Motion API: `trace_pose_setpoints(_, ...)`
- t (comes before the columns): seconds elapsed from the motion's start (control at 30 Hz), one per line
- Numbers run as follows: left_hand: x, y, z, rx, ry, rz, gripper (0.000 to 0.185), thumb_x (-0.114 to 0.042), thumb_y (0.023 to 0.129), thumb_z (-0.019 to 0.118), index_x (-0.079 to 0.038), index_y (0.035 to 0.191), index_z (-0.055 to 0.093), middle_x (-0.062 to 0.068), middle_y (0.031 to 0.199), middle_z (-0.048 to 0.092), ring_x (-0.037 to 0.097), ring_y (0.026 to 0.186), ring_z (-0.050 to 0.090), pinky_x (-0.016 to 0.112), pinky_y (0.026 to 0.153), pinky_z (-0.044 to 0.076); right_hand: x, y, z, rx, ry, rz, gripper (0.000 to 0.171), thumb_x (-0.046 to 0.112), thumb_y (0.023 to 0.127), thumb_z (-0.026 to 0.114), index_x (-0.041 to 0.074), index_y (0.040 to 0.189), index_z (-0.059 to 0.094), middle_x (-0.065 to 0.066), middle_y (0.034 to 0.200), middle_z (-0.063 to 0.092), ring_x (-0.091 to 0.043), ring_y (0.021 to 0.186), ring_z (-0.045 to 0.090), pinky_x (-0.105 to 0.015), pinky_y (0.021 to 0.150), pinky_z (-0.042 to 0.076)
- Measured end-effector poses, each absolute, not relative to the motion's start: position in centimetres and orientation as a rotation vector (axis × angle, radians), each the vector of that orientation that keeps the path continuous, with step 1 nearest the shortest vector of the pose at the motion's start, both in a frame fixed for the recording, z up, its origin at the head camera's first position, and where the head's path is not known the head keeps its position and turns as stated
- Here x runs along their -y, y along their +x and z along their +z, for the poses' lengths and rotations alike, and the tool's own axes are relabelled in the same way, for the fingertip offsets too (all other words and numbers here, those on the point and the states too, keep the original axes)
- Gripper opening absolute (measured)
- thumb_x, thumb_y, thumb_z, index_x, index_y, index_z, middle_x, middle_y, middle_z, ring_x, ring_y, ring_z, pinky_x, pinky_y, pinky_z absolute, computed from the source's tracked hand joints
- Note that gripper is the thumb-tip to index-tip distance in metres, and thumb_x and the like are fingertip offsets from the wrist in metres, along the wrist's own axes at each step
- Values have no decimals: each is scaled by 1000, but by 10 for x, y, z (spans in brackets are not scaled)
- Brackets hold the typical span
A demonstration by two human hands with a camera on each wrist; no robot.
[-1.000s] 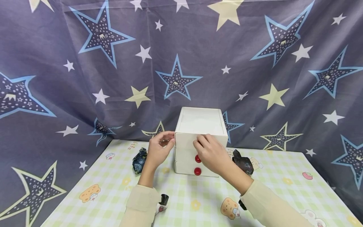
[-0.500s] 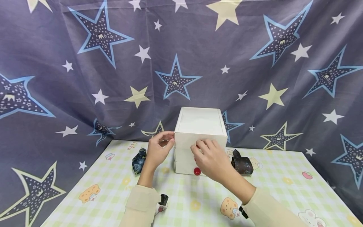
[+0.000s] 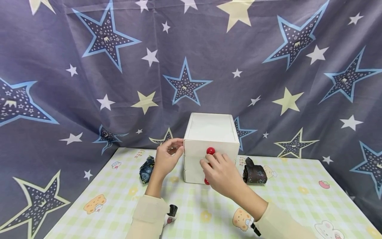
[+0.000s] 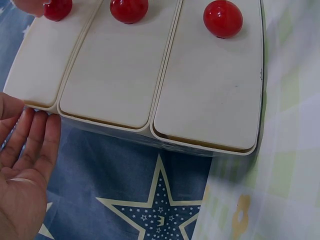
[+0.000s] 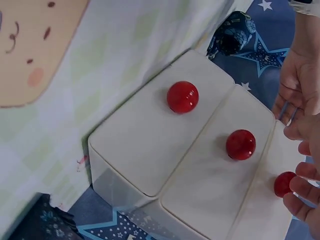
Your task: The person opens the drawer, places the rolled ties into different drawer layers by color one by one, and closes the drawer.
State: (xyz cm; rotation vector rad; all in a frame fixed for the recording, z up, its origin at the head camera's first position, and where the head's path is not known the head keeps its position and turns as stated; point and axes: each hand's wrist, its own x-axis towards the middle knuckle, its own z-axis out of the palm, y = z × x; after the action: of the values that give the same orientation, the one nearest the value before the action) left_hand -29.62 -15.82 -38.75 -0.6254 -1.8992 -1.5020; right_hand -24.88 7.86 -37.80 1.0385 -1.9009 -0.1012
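Observation:
A white drawer box (image 3: 213, 127) with three stacked drawers, each with a round red knob, stands on the table. My left hand (image 3: 165, 159) is at its left side, fingers extended against the side wall near the top drawer and thumb at the front edge. My right hand (image 3: 223, 174) is in front of the drawers, fingers loosely bent, just below the top knob (image 3: 210, 150). It hides most of the middle knob, which the left wrist view shows as a red ball (image 4: 129, 9). In the right wrist view its fingertips overlap the top knob (image 5: 284, 184). All drawers sit closed.
Rolled dark patterned cloths lie on both sides of the box, a blue one (image 3: 147, 170) at left and a blackish one (image 3: 255, 172) at right. A checked cloth (image 3: 194, 212) covers the table. A starry curtain (image 3: 119, 83) hangs behind.
My right hand has come down and away from the top drawer's front, uncovering the top knob. My left hand has stayed at the box's side.

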Motion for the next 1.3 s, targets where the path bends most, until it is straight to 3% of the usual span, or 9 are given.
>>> trace_pose_setpoints(0.23,162,-305,-396,1890,-634,-1536,23,3,91,74,-6,112,75,10,95,75,18,82,70,28,75,58,-78,-252,-390,1944,1049,-114,27,17,83,73,9,108,66,-9,103,64,-29,87,56,-36,67,47)
trace_pose_setpoints(0.57,155,-286,-377,1921,-610,-1511,22,12,89,69,8,111,71,23,93,73,33,83,69,40,76,59,-79,-263,-407,1966,1065,-157,28,9,78,73,7,105,66,-10,99,60,-29,85,52,-38,75,48)
trace_pose_setpoints(0.9,154,-276,-370,1910,-627,-1524,22,11,89,69,7,110,72,23,92,73,23,82,69,35,77,59,-77,-269,-416,2023,1040,-185,30,1,76,74,5,104,66,-12,99,59,-29,84,49,-38,80,47)
trace_pose_setpoints(1.3,161,-303,-394,1908,-604,-1514,23,5,90,73,-1,112,74,16,93,74,19,83,70,28,76,58,-70,-274,-423,1996,996,-205,23,-6,80,70,2,100,64,-13,97,58,-31,84,50,-40,81,49)
